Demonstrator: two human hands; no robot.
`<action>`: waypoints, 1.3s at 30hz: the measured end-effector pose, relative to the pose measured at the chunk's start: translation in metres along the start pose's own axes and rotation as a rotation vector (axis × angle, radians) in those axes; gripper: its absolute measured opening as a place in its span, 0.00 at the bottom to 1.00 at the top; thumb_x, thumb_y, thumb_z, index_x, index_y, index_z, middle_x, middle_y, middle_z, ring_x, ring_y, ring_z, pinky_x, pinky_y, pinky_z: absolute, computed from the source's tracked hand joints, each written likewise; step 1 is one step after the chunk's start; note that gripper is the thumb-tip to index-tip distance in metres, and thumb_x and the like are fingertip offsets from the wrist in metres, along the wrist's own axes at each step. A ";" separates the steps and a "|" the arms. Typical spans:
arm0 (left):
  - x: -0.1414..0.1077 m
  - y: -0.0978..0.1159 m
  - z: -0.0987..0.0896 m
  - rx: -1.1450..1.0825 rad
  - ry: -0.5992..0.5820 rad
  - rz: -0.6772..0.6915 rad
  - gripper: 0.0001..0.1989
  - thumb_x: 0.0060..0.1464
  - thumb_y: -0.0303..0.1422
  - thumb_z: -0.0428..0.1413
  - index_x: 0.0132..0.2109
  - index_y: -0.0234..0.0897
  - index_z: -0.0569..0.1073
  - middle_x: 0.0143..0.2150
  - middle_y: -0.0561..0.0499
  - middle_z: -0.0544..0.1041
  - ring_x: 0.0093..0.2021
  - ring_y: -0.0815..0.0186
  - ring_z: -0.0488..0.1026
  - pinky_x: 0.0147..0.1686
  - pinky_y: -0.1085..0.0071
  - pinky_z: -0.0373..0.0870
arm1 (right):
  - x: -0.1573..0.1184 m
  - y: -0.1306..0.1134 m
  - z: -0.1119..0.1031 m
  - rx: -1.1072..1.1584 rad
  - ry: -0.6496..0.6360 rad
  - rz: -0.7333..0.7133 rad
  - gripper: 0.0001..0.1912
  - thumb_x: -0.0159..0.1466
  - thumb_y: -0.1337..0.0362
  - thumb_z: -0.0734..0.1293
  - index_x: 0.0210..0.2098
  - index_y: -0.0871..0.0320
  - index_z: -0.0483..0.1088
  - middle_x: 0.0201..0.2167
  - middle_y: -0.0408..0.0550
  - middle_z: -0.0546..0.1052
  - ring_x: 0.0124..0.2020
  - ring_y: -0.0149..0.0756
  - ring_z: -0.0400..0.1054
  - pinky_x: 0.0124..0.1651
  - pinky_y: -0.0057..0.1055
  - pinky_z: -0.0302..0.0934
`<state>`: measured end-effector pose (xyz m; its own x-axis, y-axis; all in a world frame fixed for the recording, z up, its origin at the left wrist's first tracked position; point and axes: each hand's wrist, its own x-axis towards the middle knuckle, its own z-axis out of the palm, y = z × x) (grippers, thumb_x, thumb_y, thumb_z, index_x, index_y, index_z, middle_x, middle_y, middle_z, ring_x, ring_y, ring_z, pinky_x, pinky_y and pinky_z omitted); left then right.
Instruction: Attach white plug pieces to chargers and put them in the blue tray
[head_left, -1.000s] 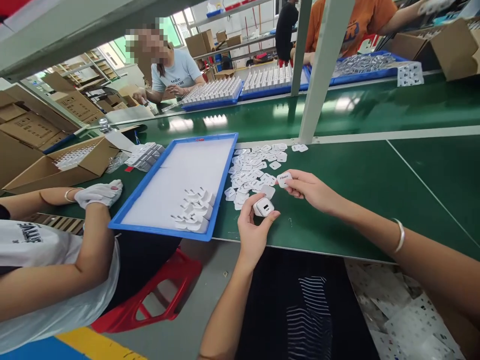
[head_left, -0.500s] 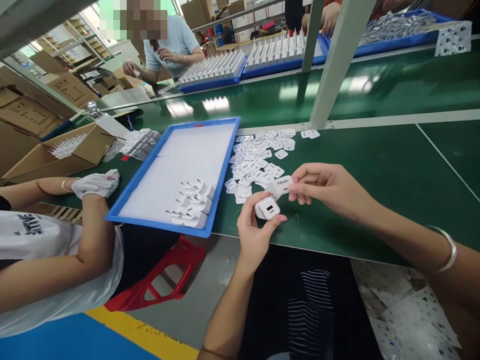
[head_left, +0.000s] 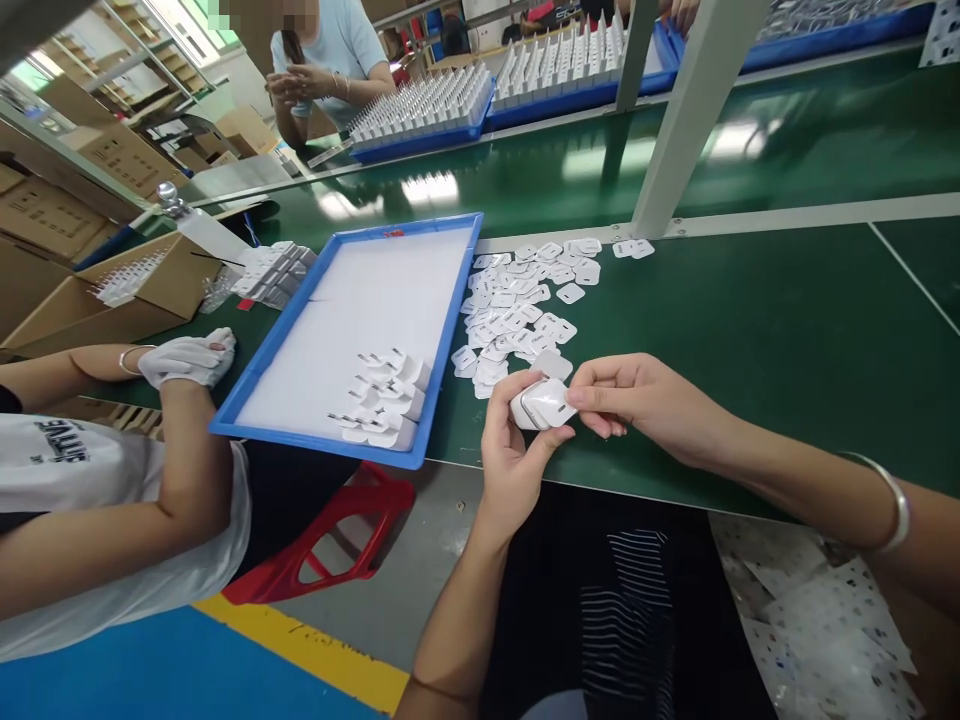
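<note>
My left hand (head_left: 514, 460) grips a white charger (head_left: 524, 418) between thumb and fingers, just above the near edge of the green table. A thin pale label (head_left: 553, 400), rounded at the corners, is pinched by my right hand (head_left: 637, 405) at one corner. It lies over the charger's end face; whether it is stuck down I cannot tell. Behind the charger, many similar white labels (head_left: 517, 325) lie scattered, some printed. To their left is a blue-rimmed tray (head_left: 431, 410), with several white chargers (head_left: 386, 400) at its near right corner, metal pins showing.
A co-worker's gloved hand (head_left: 187, 360) rests left of the tray, near stacked white blocks (head_left: 276, 272) and a cardboard box (head_left: 157, 290). A metal post (head_left: 694, 120) rises at the table's back. Beyond are trays of pronged chargers (head_left: 420, 108) and another person (head_left: 337, 60).
My right hand has brought the label down over the charger's end face, covering the port that showed before. The view has shifted slightly. The person opposite has brought both hands together.
</note>
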<state>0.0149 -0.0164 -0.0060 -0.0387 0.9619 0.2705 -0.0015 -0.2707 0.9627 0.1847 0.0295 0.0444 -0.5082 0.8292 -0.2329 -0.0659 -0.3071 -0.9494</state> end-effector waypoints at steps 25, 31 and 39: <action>0.000 -0.007 0.000 -0.048 -0.031 0.028 0.22 0.56 0.34 0.64 0.57 0.46 0.71 0.54 0.49 0.72 0.56 0.60 0.70 0.57 0.64 0.66 | -0.003 0.002 0.007 -0.007 0.016 -0.057 0.17 0.62 0.56 0.74 0.23 0.60 0.70 0.16 0.40 0.67 0.20 0.24 0.54 0.25 0.26 0.47; 0.001 -0.005 0.000 -0.047 -0.035 0.023 0.21 0.57 0.35 0.64 0.56 0.46 0.71 0.53 0.49 0.72 0.55 0.60 0.70 0.57 0.64 0.66 | -0.003 0.002 0.007 -0.010 0.019 -0.049 0.17 0.62 0.57 0.73 0.23 0.60 0.69 0.17 0.40 0.67 0.20 0.24 0.54 0.25 0.26 0.47; 0.001 -0.004 0.001 -0.029 -0.041 0.024 0.21 0.57 0.34 0.64 0.56 0.46 0.71 0.53 0.48 0.71 0.55 0.60 0.70 0.58 0.63 0.65 | -0.003 0.001 0.007 -0.048 0.025 -0.055 0.17 0.63 0.57 0.73 0.23 0.59 0.69 0.16 0.39 0.67 0.20 0.24 0.54 0.25 0.26 0.48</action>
<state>0.0157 -0.0145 -0.0096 0.0015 0.9556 0.2945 -0.0301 -0.2943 0.9552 0.1804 0.0240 0.0457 -0.4829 0.8559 -0.1850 -0.0517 -0.2387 -0.9697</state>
